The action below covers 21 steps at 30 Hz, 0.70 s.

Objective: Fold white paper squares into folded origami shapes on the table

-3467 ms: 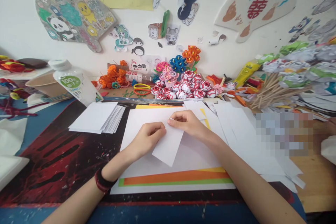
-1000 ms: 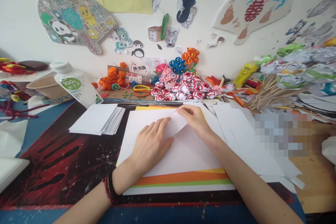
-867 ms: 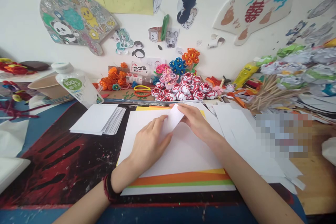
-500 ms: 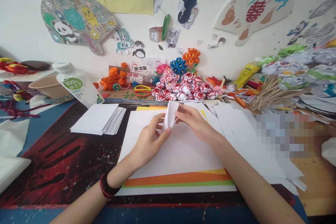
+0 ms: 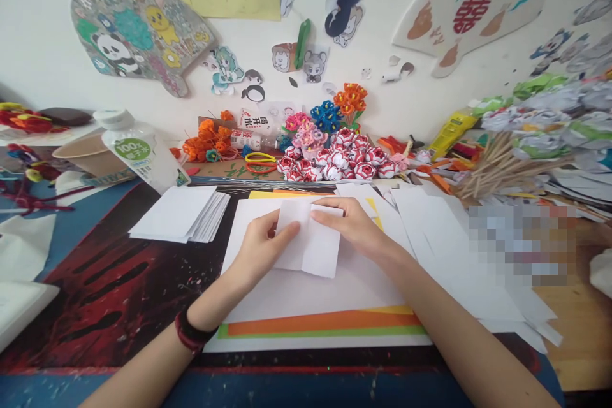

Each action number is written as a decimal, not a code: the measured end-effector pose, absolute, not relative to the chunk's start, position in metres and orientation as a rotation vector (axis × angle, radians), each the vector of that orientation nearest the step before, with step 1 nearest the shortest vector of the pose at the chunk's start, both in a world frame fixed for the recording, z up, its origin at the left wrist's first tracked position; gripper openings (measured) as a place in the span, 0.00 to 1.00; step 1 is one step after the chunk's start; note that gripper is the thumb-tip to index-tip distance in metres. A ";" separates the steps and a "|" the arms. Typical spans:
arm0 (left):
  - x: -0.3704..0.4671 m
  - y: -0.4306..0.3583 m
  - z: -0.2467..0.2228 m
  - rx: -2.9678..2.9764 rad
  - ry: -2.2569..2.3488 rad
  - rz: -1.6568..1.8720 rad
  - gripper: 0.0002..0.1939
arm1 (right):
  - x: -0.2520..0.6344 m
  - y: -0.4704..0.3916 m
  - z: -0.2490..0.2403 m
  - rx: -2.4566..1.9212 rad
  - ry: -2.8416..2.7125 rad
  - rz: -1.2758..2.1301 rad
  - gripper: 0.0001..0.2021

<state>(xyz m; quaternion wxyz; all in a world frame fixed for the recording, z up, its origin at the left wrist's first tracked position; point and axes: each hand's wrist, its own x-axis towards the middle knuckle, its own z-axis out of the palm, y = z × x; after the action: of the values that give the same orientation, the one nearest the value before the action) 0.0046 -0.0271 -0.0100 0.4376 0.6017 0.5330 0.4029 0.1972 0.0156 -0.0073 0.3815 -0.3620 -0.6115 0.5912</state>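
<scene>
A small white sheet of paper [image 5: 319, 248] with a crease down its middle is held up between both hands. My left hand [image 5: 268, 239] pinches its left side, thumb on the front face and fingers behind. At the upper right edge, my right hand [image 5: 347, 223] grips it the same way, thumb near the crease. Beneath lies a large white sheet [image 5: 373, 290] on top of orange paper [image 5: 325, 323] and green-edged sheets. Left of my hands sits a stack of white paper squares [image 5: 172, 213] on the dark mat.
A white bottle [image 5: 141, 150] stands at the back left. Red-and-white paper flowers [image 5: 342, 156] and orange ones [image 5: 210, 140] line the wall. Wooden sticks [image 5: 497, 169] with wrapped flowers lean in from the right. More white sheets [image 5: 444, 255] spread over the right side.
The small paper has gone from folded and nearly edge-on to opened out, its creased face towards me. Both hands have turned with it, and its lower edge hangs lower.
</scene>
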 end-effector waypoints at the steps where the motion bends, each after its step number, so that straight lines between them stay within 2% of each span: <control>1: 0.004 -0.027 -0.009 1.451 1.295 1.001 0.17 | 0.198 0.017 -0.008 -0.930 -1.539 1.499 0.14; 5: 0.003 -0.028 -0.006 1.365 1.234 1.009 0.18 | 0.200 0.019 -0.010 -0.939 -1.561 1.546 0.13; 12: 0.003 -0.029 -0.003 1.301 1.247 1.018 0.14 | 0.199 0.016 -0.006 -0.912 -1.694 1.573 0.12; 21: 0.004 -0.029 0.002 1.500 1.190 0.994 0.11 | 0.198 0.016 -0.005 -0.878 -1.807 1.576 0.11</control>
<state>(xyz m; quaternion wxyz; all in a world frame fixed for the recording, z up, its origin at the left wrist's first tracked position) 0.0036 -0.0293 0.0022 0.4724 0.6128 0.4863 0.4061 0.1985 0.0163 -0.0054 0.2900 -0.3291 -0.6773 0.5907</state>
